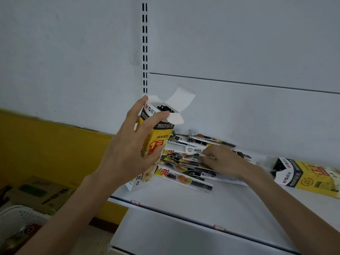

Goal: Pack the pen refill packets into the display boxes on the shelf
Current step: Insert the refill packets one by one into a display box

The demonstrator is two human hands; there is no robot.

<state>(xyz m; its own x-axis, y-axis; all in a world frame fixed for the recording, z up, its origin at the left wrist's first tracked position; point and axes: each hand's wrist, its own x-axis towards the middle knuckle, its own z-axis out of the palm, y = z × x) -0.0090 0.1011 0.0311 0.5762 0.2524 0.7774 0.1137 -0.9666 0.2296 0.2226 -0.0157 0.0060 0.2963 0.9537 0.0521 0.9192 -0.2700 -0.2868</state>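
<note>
A white metal shelf (202,205) with a pale back panel and a slotted upright fills the view, and a yellow wall strip shows at nine o'clock. The left hand (132,144) is wrapped round a yellow-and-black display box (160,137), thumb on one side and fingers on the other, holding it upright with its white top flaps open and dark refill ends showing inside. From the box's foot toward four o'clock, a loose heap of pen refill packets (184,173) lies on the shelf, overlapping at odd angles. The right hand (220,159) rests on the heap with curled fingers that seem to pinch one packet's edge, though the fingertips are partly hidden. A second display box (309,177) lies on its side at three o'clock of the heap. The packets look light, thin, glossy and likely to slide or bend, so they are best pinched near one end and fed in lengthwise. The card box would crush easily, so a light hold at mid-height suits it.
</note>
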